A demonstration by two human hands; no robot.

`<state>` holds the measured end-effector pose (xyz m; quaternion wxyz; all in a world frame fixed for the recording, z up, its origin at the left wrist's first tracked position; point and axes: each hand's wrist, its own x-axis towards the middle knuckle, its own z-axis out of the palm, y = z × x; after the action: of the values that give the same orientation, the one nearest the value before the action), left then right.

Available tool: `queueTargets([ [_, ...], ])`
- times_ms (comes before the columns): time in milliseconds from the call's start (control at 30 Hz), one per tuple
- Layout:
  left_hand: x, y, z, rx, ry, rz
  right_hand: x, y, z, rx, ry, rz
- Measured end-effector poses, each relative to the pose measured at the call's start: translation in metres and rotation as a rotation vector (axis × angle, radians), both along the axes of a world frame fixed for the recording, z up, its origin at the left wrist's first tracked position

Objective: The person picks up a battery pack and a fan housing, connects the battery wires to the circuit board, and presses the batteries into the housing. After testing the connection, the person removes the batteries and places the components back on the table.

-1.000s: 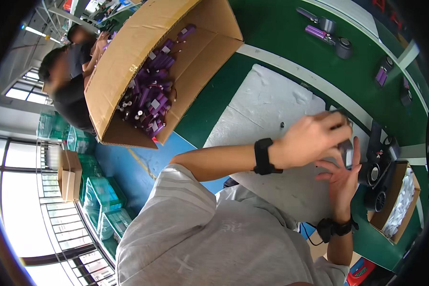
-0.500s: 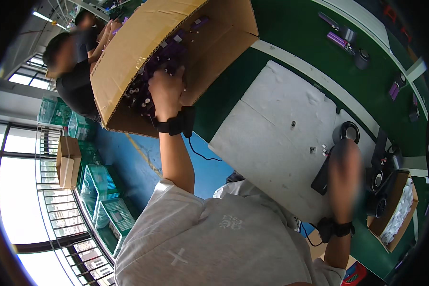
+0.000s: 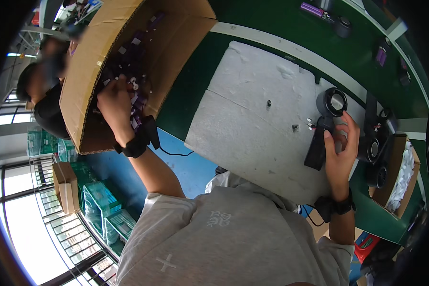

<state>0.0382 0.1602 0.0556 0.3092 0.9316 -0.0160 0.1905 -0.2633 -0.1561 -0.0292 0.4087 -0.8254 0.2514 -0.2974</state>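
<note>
My left hand (image 3: 115,102) reaches into a tilted cardboard box (image 3: 169,52) at the left. Its fingers curl among purple parts (image 3: 137,40) with small white pieces; what they hold, if anything, is hidden. At the right, my right hand (image 3: 342,148) is open, with thumb and fingers apart, at a black device with a long handle (image 3: 315,150) and a round head (image 3: 332,102). The thumb meets the handle's edge and the index finger reaches the round head. The device lies on a white foam board (image 3: 245,119), with small wired pieces (image 3: 311,124) beside its handle.
More black round-headed parts (image 3: 368,149) lie right of the board, beside a small carton (image 3: 411,162) holding white wrapped pieces. Purple and black parts (image 3: 317,10) sit across the green bench (image 3: 281,33). Green crates (image 3: 100,200) stand at the left; people (image 3: 50,102) work beyond the box.
The view has swung, shifting the scene left. My left hand stays in the box, its fingers now curled lower in the pile. My right hand, blurred before, now shows spread fingers at the device.
</note>
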Motion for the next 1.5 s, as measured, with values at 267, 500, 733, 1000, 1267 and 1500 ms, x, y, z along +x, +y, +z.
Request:
queueTargets([
  [267,-0.096,-0.096,0.039,-0.448,0.203,-0.899,-0.003,-0.006,0.011,-0.225,-0.209,0.09],
  [500,-0.149,-0.193,0.008,-0.413,0.504,-1.631,-0.016,-0.004,0.009,-0.398,-0.312,0.144],
  [733,-0.129,-0.215,-0.053,-0.097,0.274,-1.527,-0.012,-0.001,0.007,0.298,-0.125,-0.157],
  [1000,-0.116,-0.227,-0.078,-0.159,0.43,-1.695,0.0,-0.011,0.002,0.022,-0.039,0.103],
  [1267,-0.114,-0.219,-0.083,-0.3,0.341,-1.748,0.008,-0.005,0.004,-0.273,-0.006,0.189],
  [1500,-0.115,-0.215,-0.082,-0.245,0.435,-1.721,0.007,-0.004,0.009,-0.282,0.09,0.25],
])
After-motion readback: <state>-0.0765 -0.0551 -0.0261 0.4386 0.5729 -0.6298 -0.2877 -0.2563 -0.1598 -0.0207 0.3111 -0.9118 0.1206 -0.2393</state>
